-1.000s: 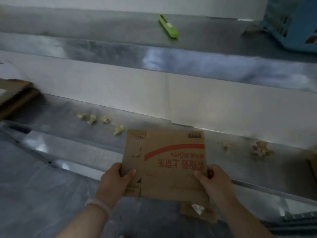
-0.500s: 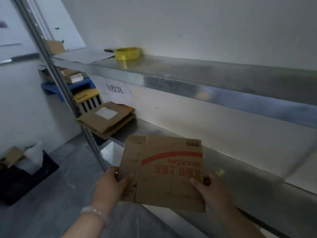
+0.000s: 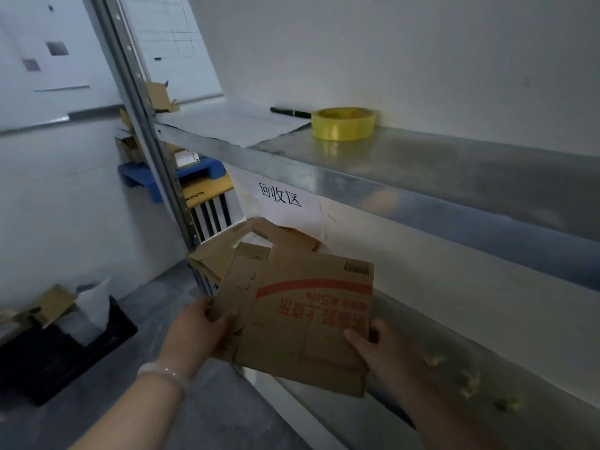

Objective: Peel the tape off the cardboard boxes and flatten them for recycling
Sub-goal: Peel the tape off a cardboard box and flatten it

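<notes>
I hold a flattened brown cardboard box [image 3: 302,316] with a red stripe and red print, flat and level in front of me. My left hand [image 3: 198,336] grips its left edge, thumb on top. My right hand [image 3: 380,349] grips its right lower corner, thumb on the printed face. The box hangs above the front edge of the lower metal shelf [image 3: 487,362]. Just beyond it, a stack of flattened cardboard [image 3: 256,241] lies at the left end of that shelf under a white paper sign [image 3: 282,203].
A yellow tape roll [image 3: 343,122] and a black pen [image 3: 289,112] sit on the upper shelf [image 3: 422,164]. Crumpled tape bits [image 3: 470,384] litter the lower shelf at right. A black crate [image 3: 65,345] with cardboard and paper stands on the floor at left, past the shelf post [image 3: 146,125].
My view has swung left along the shelving, from the tape scraps toward the sign. Both hands carried the flattened box left, up to the cardboard stack.
</notes>
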Demonstrator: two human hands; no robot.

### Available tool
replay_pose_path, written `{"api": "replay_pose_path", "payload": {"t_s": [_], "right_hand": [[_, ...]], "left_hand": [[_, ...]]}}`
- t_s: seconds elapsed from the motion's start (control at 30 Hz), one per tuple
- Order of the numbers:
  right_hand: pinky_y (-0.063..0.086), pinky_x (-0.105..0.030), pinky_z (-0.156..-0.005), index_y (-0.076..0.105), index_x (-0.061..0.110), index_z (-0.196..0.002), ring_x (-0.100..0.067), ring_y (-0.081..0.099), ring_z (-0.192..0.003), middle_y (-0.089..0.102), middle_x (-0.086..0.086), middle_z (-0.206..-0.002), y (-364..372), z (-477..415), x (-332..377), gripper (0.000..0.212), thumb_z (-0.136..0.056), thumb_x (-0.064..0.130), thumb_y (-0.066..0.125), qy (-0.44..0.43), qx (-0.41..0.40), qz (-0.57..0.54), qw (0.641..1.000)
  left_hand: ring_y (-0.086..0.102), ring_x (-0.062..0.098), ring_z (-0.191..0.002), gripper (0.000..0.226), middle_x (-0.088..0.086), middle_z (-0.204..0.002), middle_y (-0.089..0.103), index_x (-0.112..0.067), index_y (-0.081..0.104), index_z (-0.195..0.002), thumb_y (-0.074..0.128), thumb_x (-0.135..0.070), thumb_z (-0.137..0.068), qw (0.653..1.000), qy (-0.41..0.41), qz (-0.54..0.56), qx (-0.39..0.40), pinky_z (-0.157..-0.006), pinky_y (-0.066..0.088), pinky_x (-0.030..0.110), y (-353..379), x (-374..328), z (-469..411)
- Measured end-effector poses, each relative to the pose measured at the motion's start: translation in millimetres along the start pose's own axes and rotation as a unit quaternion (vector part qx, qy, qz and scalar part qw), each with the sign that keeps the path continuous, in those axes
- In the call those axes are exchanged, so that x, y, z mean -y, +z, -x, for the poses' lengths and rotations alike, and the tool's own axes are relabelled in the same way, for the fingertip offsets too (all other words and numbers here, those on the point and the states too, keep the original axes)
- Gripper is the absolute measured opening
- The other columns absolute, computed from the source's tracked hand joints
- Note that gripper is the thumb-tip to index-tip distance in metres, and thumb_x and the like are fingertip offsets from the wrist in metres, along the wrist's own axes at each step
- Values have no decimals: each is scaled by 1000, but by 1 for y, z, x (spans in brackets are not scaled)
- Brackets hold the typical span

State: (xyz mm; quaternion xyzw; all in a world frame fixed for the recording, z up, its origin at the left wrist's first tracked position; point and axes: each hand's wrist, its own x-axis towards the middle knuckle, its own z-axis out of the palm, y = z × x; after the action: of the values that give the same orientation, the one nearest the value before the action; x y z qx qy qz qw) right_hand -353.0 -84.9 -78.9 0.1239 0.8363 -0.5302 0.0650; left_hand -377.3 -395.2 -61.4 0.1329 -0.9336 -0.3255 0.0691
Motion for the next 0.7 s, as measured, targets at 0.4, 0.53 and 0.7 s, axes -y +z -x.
{"api": "replay_pose_path", "payload": {"t_s": [0.4,0.53,0.7], "right_hand": [[38,-18,-45,57,27,-78,-5,62,-62,63,11,-74,89,-142,71,27,-88,52,62,31,16,55,998],[43,-23,-55,60,28,-82,-11,65,-71,66,9,-82,125,-167,77,23,-87,50,64,61,-5,37,997],[51,-22,-62,66,29,-91,-6,66,-77,69,11,-89,165,-181,85,19,-86,48,66,114,-56,-5,992]], "left_hand": [[63,23,-89,46,7,-106,66,-16,59,-118,63,-48,-85,996,-26,-87,20,-79,52,32,-19,32,-182],[60,21,-89,42,5,-105,65,-17,59,-119,62,-45,-87,993,18,-107,45,-81,51,33,-16,41,-243],[60,23,-92,37,4,-103,65,-20,61,-114,62,-45,-87,985,80,-127,85,-81,52,36,-8,51,-303]]}}
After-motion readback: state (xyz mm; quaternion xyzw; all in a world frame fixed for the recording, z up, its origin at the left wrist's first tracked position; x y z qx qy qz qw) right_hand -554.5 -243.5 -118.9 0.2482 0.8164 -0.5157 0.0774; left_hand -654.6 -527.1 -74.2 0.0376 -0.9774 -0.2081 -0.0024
